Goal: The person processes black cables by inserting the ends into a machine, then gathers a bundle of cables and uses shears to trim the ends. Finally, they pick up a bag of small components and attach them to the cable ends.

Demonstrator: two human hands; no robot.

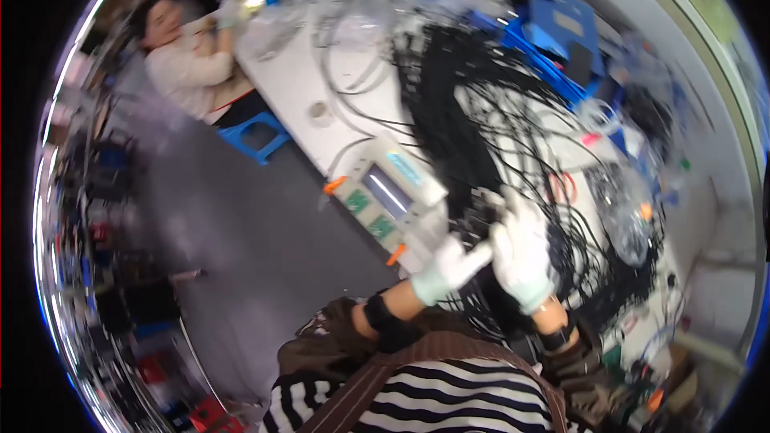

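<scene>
Both my hands wear white gloves and are close together over a large pile of black cables (449,112) on the white table. My right hand (521,252) is closed around a small bunch of cable ends (481,212), which are blurred. Just to its left, my left hand (451,269) points its fingers toward the right hand. Motion blur hides whether those fingers grip a cable. Left of the cables lies a beige cable tester (389,188) with a small screen, green circuit boards and orange clips at its edge.
A roll of tape (321,114) lies on the white table (281,72). Blue bins (565,24) and clear plastic bags (630,228) crowd the right side. Across the table's far left end, another person (188,64) sits near a blue stool (257,136). Cluttered shelves line the left.
</scene>
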